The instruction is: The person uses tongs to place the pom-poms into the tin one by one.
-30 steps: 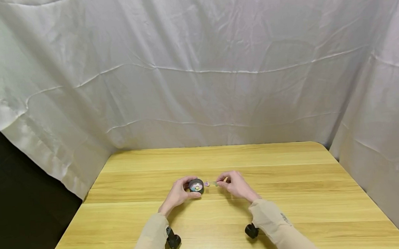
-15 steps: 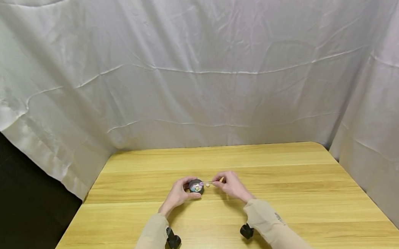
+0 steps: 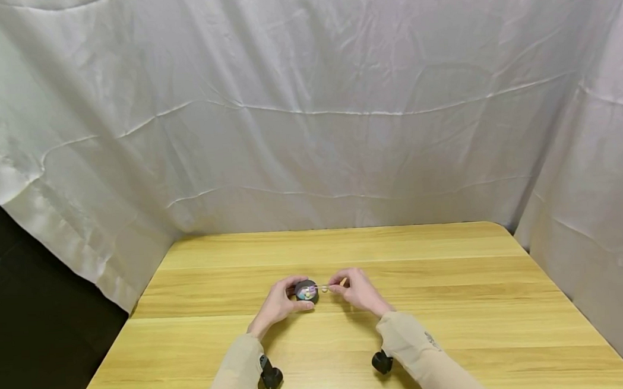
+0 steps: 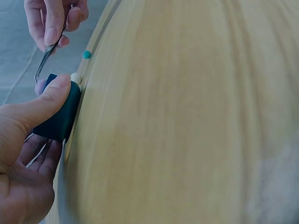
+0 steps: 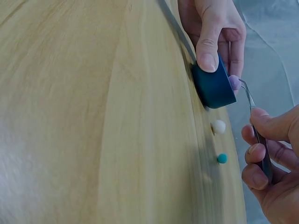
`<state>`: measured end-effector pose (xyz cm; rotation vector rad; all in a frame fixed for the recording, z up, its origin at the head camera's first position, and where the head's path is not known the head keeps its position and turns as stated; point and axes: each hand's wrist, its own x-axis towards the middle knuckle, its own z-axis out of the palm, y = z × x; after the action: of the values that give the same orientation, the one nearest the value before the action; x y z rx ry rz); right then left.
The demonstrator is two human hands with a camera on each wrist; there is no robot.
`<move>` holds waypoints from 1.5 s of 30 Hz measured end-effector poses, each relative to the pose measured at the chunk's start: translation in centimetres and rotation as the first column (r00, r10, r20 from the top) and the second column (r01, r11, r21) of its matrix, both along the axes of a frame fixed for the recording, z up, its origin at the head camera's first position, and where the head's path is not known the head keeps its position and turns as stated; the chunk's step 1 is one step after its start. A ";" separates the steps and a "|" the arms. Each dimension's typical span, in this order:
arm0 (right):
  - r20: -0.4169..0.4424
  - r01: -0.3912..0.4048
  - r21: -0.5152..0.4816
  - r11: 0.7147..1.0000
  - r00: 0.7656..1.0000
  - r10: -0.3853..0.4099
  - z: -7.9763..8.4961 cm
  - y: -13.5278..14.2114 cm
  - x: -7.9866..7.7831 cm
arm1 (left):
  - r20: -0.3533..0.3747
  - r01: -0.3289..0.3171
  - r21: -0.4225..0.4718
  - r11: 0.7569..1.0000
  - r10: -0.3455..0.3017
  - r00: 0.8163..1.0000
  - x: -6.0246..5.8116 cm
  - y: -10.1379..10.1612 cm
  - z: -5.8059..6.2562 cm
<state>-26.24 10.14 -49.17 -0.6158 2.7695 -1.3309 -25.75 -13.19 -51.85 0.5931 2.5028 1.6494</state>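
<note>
In the head view my left hand (image 3: 276,305) grips a small dark round container (image 5: 212,91) between thumb and fingers on the table. Several colourful little balls (image 3: 307,294) lie inside it. My right hand (image 3: 361,292) pinches bent-tip tweezers (image 5: 251,99), held nearly level from the right. At their tip is a purple pom-pom (image 5: 234,82), over the container's mouth by the rim. A white pom-pom (image 5: 218,126) sits on the table just right of the container. Beyond it, near my right fingers, lies a smaller teal pom-pom (image 5: 222,158), not seen in the head view.
The wooden table (image 3: 459,328) stretches to both sides, with its far edge close to a pale grey curtain (image 3: 341,157). Black wrist cameras hang below both sleeves, the left camera (image 3: 271,375) and the right camera (image 3: 382,362). Black cloth (image 3: 29,307) hangs at the left.
My right hand has moved left, bringing the purple pom-pom in the tweezers from beside the container to over its mouth. The left hand and container have stayed in place.
</note>
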 end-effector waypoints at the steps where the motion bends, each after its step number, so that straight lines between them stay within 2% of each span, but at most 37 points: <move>1: 0.000 -0.002 0.001 1.000 1.000 0.002 0.0 0.0 0.0 | 0.001 0.000 0.001 1.000 0.000 1.000 0.0 0.0 0.0; 4: -0.006 -0.011 -0.001 1.000 1.000 0.011 -0.1 0.0 0.0 | -0.004 0.000 0.005 1.000 0.000 1.000 0.2 0.0 0.2; 7: 0.010 -0.009 -0.014 1.000 1.000 0.009 -0.1 0.0 0.0 | -0.003 -0.001 0.004 1.000 0.001 1.000 0.6 0.2 0.8; 11: 0.032 0.007 -0.036 0.999 0.999 -0.006 -0.1 0.7 0.0 | 0.005 -0.004 -0.005 1.000 0.004 1.000 0.5 0.3 0.8; 13: 0.029 0.015 -0.037 0.999 0.999 -0.014 -0.1 1.6 -0.1 | 0.005 0.000 -0.010 1.000 0.000 1.000 0.1 0.2 0.3; 19: 0.037 0.051 0.021 0.998 0.998 -0.051 -0.5 4.5 -0.3 | 0.014 0.000 -0.005 1.000 0.000 1.000 0.1 0.0 0.2; 24: 0.019 0.040 0.064 0.997 0.999 -0.041 -0.8 5.7 -0.4 | 0.016 -0.010 -0.002 1.000 0.010 1.000 0.2 -0.1 0.3; 32: 0.037 0.040 0.060 0.997 0.998 -0.042 -1.0 5.6 -0.4 | 0.013 -0.008 0.012 1.000 0.008 1.000 0.4 0.0 0.2; 45: 0.067 0.070 0.067 0.995 0.995 -0.074 -1.1 5.1 -0.4 | 0.018 -0.016 -0.024 1.000 0.017 1.000 0.2 0.1 0.3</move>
<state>-26.67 15.19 -50.32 -0.4621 2.7908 -1.2435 -25.51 -13.12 -51.60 0.5536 2.5174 1.6203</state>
